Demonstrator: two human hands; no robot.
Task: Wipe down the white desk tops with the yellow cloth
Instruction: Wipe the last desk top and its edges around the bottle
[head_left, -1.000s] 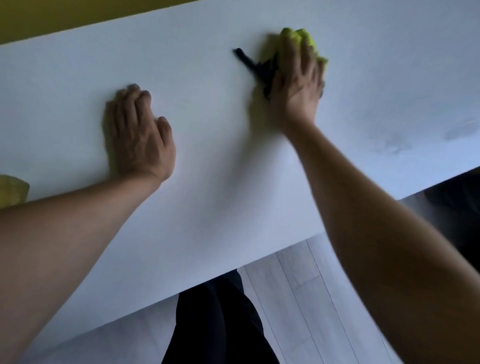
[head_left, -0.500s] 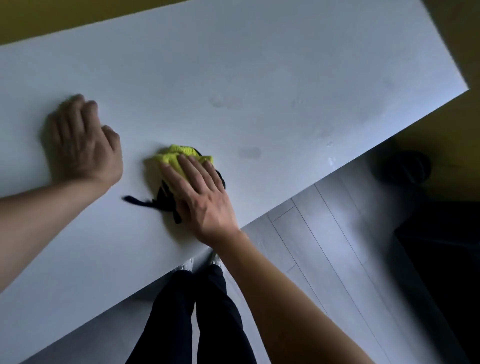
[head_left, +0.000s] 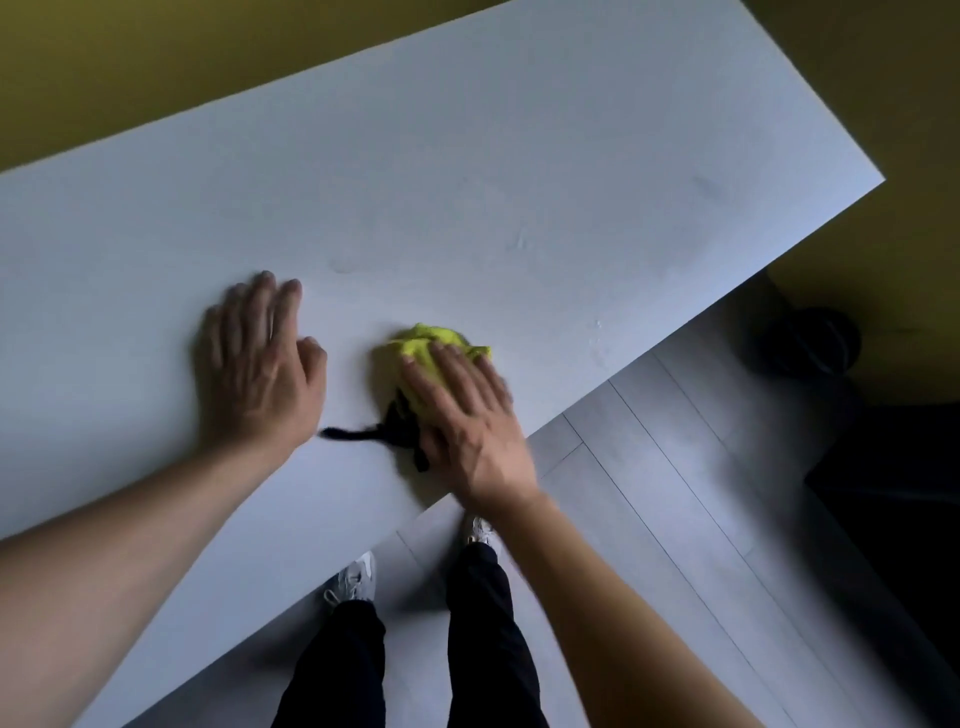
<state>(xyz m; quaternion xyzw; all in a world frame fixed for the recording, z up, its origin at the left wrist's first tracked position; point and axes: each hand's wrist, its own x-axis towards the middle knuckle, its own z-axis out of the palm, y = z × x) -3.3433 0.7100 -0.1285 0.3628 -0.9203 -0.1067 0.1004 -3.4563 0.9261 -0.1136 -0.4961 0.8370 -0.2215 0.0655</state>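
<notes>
Right now the right hand (head_left: 467, 431) lies flat on the yellow cloth (head_left: 436, 348), fingers straight and slightly spread, pressing it onto the white desk (head_left: 519, 156). The cloth is bunched into a small wad close to the desk's near edge, about midway along the part of that edge that shows. Its yellow part sticks out beyond the fingertips, toward the far edge. A black part (head_left: 400, 431) of the cloth shows under the palm, and a thin black strip (head_left: 348, 433) trails from it across the desk toward the left hand (head_left: 260, 364). The right hand is blurred, so finer detail of its fingers cannot be told.

The left hand rests palm down on the bare desk just beside the cloth, on its left, not touching the yellow part. Its fingers are straight and close together, the thumb held out a little to the side; it holds nothing. The tip of the black strip ends near the left wrist.

Faint smudges (head_left: 519, 241) mark the desk surface beyond the cloth, toward the right corner. Below the near edge are the person's black trousers (head_left: 478, 623) and pale shoes (head_left: 356, 577) on a grey plank floor (head_left: 675, 467). A dark round object (head_left: 808, 340) sits on the floor past the desk's right corner; what it is cannot be told.
</notes>
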